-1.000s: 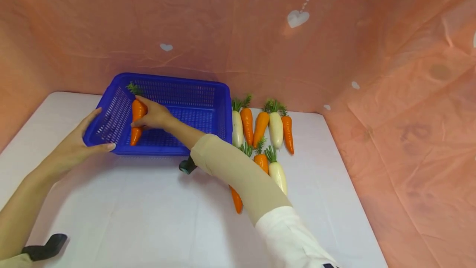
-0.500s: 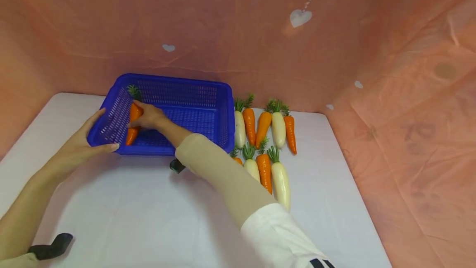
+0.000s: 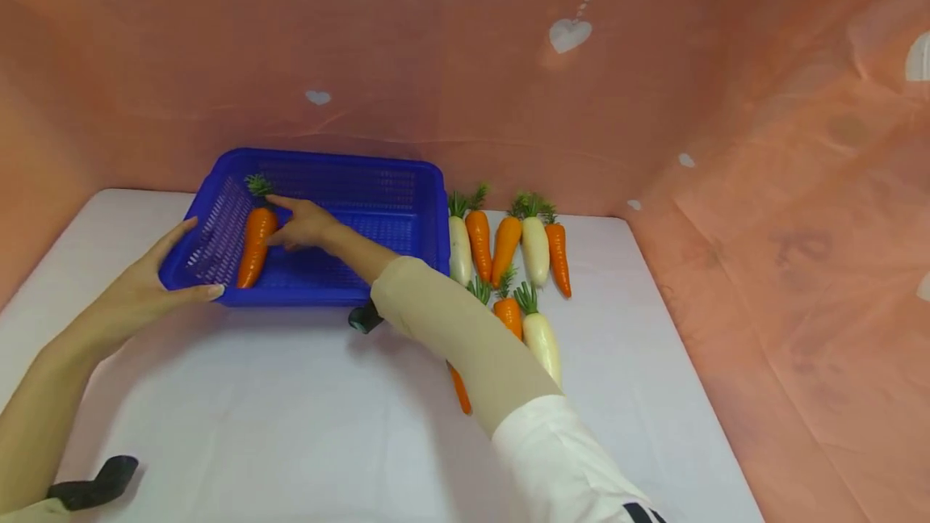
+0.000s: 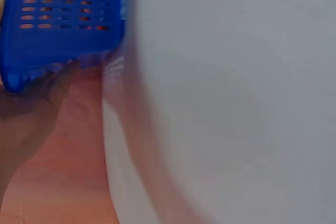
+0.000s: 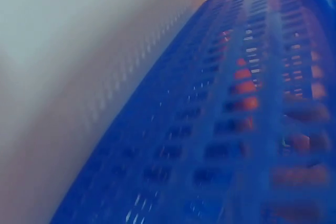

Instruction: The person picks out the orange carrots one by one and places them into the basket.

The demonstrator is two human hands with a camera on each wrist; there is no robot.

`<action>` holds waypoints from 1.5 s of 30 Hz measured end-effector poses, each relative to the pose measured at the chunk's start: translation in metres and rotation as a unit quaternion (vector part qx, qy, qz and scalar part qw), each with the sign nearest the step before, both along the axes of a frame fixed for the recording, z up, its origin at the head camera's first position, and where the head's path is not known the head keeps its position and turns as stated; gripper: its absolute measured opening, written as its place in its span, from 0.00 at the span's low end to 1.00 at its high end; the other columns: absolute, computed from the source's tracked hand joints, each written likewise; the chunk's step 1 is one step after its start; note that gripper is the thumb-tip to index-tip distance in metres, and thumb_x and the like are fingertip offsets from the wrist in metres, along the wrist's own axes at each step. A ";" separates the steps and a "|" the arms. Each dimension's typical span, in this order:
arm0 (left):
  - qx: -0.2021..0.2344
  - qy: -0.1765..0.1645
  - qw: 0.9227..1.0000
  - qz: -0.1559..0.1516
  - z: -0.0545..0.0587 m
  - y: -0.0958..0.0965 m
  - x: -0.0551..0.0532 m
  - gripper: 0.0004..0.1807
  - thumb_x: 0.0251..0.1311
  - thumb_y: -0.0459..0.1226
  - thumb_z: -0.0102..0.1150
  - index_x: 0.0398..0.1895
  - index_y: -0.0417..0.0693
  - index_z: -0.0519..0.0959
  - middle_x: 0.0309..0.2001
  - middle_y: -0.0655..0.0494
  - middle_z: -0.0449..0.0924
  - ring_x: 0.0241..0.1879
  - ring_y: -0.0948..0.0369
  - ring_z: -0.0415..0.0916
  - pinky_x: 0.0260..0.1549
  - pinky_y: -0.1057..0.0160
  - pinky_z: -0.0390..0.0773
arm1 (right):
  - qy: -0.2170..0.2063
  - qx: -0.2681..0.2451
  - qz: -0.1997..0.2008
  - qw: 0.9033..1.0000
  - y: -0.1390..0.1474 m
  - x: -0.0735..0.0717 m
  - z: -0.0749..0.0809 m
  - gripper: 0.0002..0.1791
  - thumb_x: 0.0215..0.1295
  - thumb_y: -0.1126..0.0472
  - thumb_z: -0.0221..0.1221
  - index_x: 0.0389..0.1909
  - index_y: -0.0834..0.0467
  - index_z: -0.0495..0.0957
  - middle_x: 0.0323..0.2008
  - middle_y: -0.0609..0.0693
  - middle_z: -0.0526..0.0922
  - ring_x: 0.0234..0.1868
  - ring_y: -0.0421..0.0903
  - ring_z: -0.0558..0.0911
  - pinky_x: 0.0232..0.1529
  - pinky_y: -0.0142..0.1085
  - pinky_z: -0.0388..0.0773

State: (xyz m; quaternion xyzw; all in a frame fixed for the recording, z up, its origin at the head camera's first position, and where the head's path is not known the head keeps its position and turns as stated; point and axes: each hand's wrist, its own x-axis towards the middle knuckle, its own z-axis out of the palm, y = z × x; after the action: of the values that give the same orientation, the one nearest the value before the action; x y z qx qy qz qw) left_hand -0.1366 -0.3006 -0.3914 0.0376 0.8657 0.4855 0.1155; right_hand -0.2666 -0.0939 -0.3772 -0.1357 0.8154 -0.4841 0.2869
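Observation:
An orange carrot with a green top lies along the left end inside the blue plastic basket. Right beside it is my right hand, index finger and thumb spread, their tips at the carrot's right side; whether they touch it I cannot tell. My left hand holds the basket's left end, its thumb on the front rim. In the left wrist view that hand is at the basket's underside edge. Through the basket's mesh wall, the right wrist view gives glimpses of the orange carrot, partly hidden.
Right of the basket, two rows of carrots and white radishes lie on the white table, including a white radish and a carrot. My right forearm covers part of the front row. A peach cloth hangs behind.
My right hand has let go of the carrot and drawn slightly right. The carrot now rests in the basket's left end. My left hand keeps its hold on the basket.

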 end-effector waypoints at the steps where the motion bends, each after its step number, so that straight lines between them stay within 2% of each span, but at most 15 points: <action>1: -0.008 -0.005 1.000 -0.002 0.001 -0.002 0.000 0.57 0.66 0.44 0.61 0.78 0.65 0.24 0.77 0.35 0.21 0.71 0.26 0.25 0.61 0.22 0.34 | 0.001 -0.001 0.013 1.000 0.003 -0.001 0.001 0.44 0.62 0.69 0.66 0.75 0.41 0.62 0.59 0.57 0.78 0.45 0.50 0.86 0.40 0.30 0.83; 5: -0.016 -0.015 1.000 -0.005 0.004 -0.003 0.000 0.58 0.66 0.45 0.61 0.78 0.62 0.22 0.76 0.35 0.19 0.71 0.26 0.25 0.61 0.22 0.35 | 0.007 -0.019 0.054 0.998 0.023 -0.004 0.005 0.43 0.65 0.68 0.64 0.76 0.41 0.60 0.69 0.56 0.68 0.55 0.47 0.82 0.45 0.33 0.83; 7: -0.009 -0.011 1.000 -0.004 0.004 -0.002 0.000 0.58 0.66 0.44 0.60 0.78 0.61 0.22 0.77 0.36 0.18 0.72 0.27 0.23 0.61 0.22 0.34 | 0.022 -0.025 0.074 0.997 0.036 -0.005 0.007 0.43 0.65 0.66 0.65 0.77 0.42 0.58 0.71 0.56 0.67 0.60 0.46 0.79 0.47 0.34 0.82; 11: 0.009 0.001 1.000 -0.004 0.001 -0.001 0.000 0.58 0.66 0.42 0.60 0.78 0.61 0.22 0.77 0.42 0.16 0.73 0.32 0.19 0.63 0.25 0.29 | 0.065 -0.028 0.098 0.993 0.060 -0.002 0.013 0.42 0.65 0.63 0.66 0.77 0.45 0.58 0.70 0.56 0.68 0.56 0.49 0.81 0.49 0.35 0.82; 14: 0.016 0.008 1.000 -0.005 0.000 0.000 0.000 0.58 0.66 0.41 0.61 0.78 0.62 0.22 0.77 0.45 0.15 0.73 0.36 0.17 0.64 0.26 0.27 | 0.082 -0.049 0.105 0.990 0.080 0.002 0.018 0.42 0.65 0.62 0.66 0.77 0.47 0.58 0.69 0.57 0.69 0.52 0.48 0.83 0.51 0.35 0.81; 17: 0.023 0.011 1.000 -0.006 0.000 0.001 -0.001 0.58 0.66 0.41 0.60 0.78 0.62 0.22 0.77 0.46 0.15 0.74 0.38 0.16 0.64 0.28 0.25 | 0.097 -0.071 0.107 0.987 0.102 0.008 0.024 0.41 0.66 0.62 0.65 0.77 0.49 0.57 0.69 0.58 0.68 0.54 0.45 0.82 0.52 0.33 0.79; 20: 0.021 0.010 1.000 -0.003 0.000 0.002 -0.001 0.57 0.66 0.41 0.60 0.78 0.63 0.23 0.77 0.46 0.15 0.74 0.38 0.16 0.64 0.28 0.25 | 0.115 -0.072 0.096 0.986 0.121 0.012 0.030 0.40 0.66 0.60 0.65 0.76 0.47 0.58 0.69 0.56 0.69 0.56 0.43 0.81 0.53 0.30 0.78; 24: 0.019 0.007 1.000 0.007 0.000 0.002 -0.001 0.57 0.66 0.42 0.61 0.78 0.66 0.23 0.77 0.47 0.15 0.73 0.37 0.15 0.64 0.27 0.25 | 0.130 -0.084 0.078 0.985 0.143 0.014 0.036 0.39 0.66 0.61 0.65 0.75 0.46 0.60 0.67 0.53 0.70 0.58 0.46 0.80 0.53 0.31 0.78; 27: 0.015 0.007 1.000 0.015 -0.001 0.003 0.000 0.58 0.66 0.42 0.62 0.78 0.67 0.23 0.77 0.46 0.16 0.73 0.37 0.15 0.64 0.27 0.25 | 0.144 -0.102 0.073 0.982 0.159 0.016 0.039 0.39 0.66 0.63 0.65 0.75 0.50 0.61 0.67 0.54 0.71 0.59 0.50 0.80 0.53 0.32 0.79; 32: 0.006 0.004 1.000 0.019 -0.002 0.004 0.001 0.59 0.65 0.43 0.62 0.77 0.66 0.22 0.77 0.43 0.16 0.73 0.35 0.16 0.62 0.25 0.26 | 0.167 -0.113 0.055 0.978 0.187 0.022 0.040 0.37 0.65 0.67 0.64 0.74 0.56 0.62 0.67 0.57 0.71 0.59 0.55 0.79 0.53 0.36 0.80; 38: 0.012 0.008 1.000 0.020 -0.001 0.004 0.002 0.58 0.66 0.42 0.62 0.77 0.69 0.23 0.77 0.42 0.17 0.73 0.35 0.15 0.63 0.27 0.24 | 0.157 -0.104 0.009 0.982 0.219 0.028 0.040 0.37 0.66 0.67 0.63 0.74 0.53 0.63 0.69 0.59 0.67 0.61 0.57 0.77 0.55 0.40 0.80; 41: 0.018 0.018 0.999 0.020 -0.001 0.004 0.002 0.58 0.65 0.41 0.62 0.78 0.70 0.25 0.77 0.43 0.17 0.73 0.38 0.15 0.64 0.29 0.22 | 0.161 -0.110 -0.008 0.981 0.235 0.029 0.040 0.36 0.66 0.68 0.63 0.74 0.53 0.63 0.69 0.59 0.67 0.61 0.56 0.77 0.56 0.41 0.79; 45: 0.018 0.030 0.999 0.016 -0.002 0.004 0.002 0.58 0.65 0.40 0.62 0.78 0.69 0.26 0.78 0.45 0.18 0.74 0.40 0.16 0.65 0.31 0.21 | 0.186 -0.104 -0.025 0.977 0.259 0.030 0.038 0.35 0.65 0.69 0.63 0.73 0.55 0.64 0.68 0.58 0.69 0.61 0.60 0.76 0.57 0.44 0.79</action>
State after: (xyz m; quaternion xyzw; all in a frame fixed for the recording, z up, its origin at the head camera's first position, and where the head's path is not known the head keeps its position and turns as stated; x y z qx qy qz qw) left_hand -0.1351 -0.2965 -0.3938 0.0403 0.8606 0.5013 0.0805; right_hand -0.2366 0.1653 -0.3394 -0.2315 0.8031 -0.5395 0.1024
